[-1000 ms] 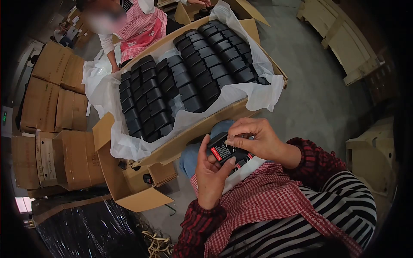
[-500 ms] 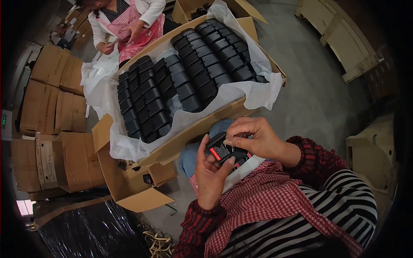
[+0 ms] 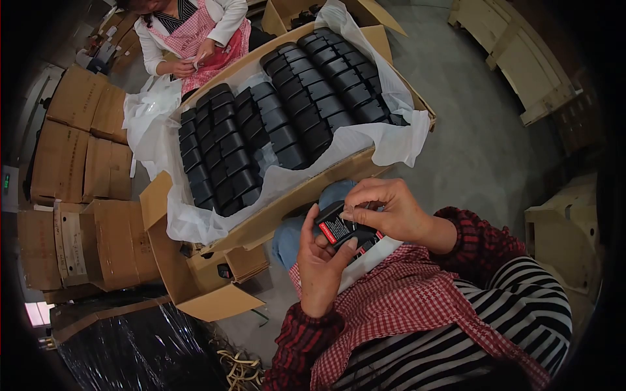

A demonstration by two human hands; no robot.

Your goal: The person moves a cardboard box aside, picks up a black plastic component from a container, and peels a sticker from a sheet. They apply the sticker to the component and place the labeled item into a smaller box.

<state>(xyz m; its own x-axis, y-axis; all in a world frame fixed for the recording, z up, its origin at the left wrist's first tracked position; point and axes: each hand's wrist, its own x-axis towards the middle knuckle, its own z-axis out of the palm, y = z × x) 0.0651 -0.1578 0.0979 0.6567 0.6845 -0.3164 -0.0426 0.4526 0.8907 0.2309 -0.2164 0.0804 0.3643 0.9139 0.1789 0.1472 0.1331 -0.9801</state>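
Note:
A black part with a red-and-black label (image 3: 336, 229) rests in my left hand (image 3: 321, 264), whose thumb and fingers grip its sides. My right hand (image 3: 385, 208) is pinched over the part's upper right side; a small, thin item seems to be between thumb and forefinger, too small to name. Below the held part, more black pieces with red labels (image 3: 370, 242) show beside a white strip on my lap. Just beyond my hands stands a large open carton (image 3: 313, 186), lined with white foam sheet (image 3: 391, 140) and filled with rows of black plastic parts (image 3: 280, 124).
Across the carton a co-worker (image 3: 195, 39) sits with both hands together. Stacked cardboard boxes (image 3: 78, 150) stand at the left, above a black-wrapped bundle (image 3: 143, 345). A smaller open box (image 3: 215, 303) adjoins the carton. Wooden crates (image 3: 515, 58) line the right.
The co-worker's hands have come together, lower in front of the apron. My hands and the labelled part have barely moved.

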